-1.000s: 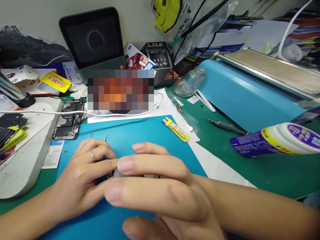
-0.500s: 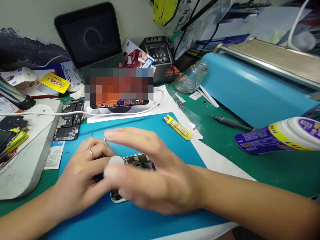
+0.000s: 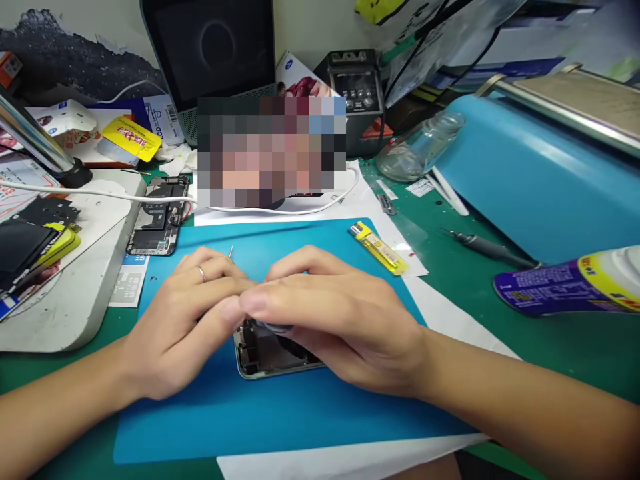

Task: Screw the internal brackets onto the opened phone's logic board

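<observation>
An opened phone lies on the blue mat, its inner parts bare and much of it covered by my hands. My left hand, with a ring on one finger, is closed, its fingertips meeting those of my right hand above the phone. My right hand curls from the other side, also closed. Under its fingers shows the grey rounded end of what looks like a screwdriver. A thin metal tip sticks out beyond my left fingers. Most of the tool is hidden between both hands.
Another phone part lies at the mat's upper left. A yellow packet sits near the mat's right corner. Farther right are a dark pen-like tool, a purple bottle and a glass jar. A white cable crosses behind.
My right hand has come down from its spread, blurred position and closed against my left fingertips. The pale round end of the tool is now mostly covered. My view has shifted.
</observation>
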Tool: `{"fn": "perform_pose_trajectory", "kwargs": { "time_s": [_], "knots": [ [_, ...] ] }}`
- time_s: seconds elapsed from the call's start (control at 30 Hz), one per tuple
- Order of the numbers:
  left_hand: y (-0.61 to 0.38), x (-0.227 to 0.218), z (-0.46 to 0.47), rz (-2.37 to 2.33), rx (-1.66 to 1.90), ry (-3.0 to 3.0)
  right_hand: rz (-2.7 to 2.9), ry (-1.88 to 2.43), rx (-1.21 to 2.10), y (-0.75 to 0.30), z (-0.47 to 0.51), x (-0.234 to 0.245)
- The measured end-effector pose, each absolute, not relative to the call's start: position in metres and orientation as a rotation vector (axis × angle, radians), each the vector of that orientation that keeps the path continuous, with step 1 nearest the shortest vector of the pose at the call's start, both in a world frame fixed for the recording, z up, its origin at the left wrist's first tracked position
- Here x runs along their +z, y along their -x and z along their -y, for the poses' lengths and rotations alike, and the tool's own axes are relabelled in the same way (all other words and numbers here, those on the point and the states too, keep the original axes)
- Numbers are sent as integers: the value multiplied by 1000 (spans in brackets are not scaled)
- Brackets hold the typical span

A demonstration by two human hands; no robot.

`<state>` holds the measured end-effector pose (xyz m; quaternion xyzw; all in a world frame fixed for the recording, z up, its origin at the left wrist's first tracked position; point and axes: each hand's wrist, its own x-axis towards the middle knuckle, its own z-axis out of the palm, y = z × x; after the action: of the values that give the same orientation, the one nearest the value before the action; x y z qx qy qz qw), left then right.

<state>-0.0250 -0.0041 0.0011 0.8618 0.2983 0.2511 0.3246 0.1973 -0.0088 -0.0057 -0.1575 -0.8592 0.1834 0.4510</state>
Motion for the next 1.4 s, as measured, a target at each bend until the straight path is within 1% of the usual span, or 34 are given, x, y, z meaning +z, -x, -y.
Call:
{"fn": "perform_pose_trajectory", "kwargs": {
  "time_s": [0.17, 0.33, 0.53, 0.67, 0.73, 0.83, 0.97, 1.07, 1.2, 1.4],
  "knots": [
    [25, -2, 5, -756, 722, -2280, 2101, 471, 469, -197, 9, -5],
    [22, -3, 5, -779, 747, -2341, 2091, 456, 495, -196, 9, -5],
    [26, -2, 4, -748, 706, -2296, 2061, 456, 516, -195, 13, -7],
    [25, -3, 5, -916, 744, -2318, 1768, 523, 597, -200, 13, -9],
    [23, -4, 6, -984, 756, -2382, 1618, 520, 502, -204, 7, -11],
    [21, -5, 9, -956, 733, -2537, 1595, 510, 344, -210, -8, -17],
    [20, -4, 13, -871, 677, -2701, 1614, 618, 358, -216, -22, -24],
    [18, -4, 12, -907, 638, -2706, 1695, 714, 339, -220, -22, -25],
    [14, -5, 7, -989, 606, -2697, 1799, 708, 342, -222, -18, -23],
    [13, -7, 3, -990, 595, -2691, 1838, 686, 303, -221, -16, -20]
  ]
}}
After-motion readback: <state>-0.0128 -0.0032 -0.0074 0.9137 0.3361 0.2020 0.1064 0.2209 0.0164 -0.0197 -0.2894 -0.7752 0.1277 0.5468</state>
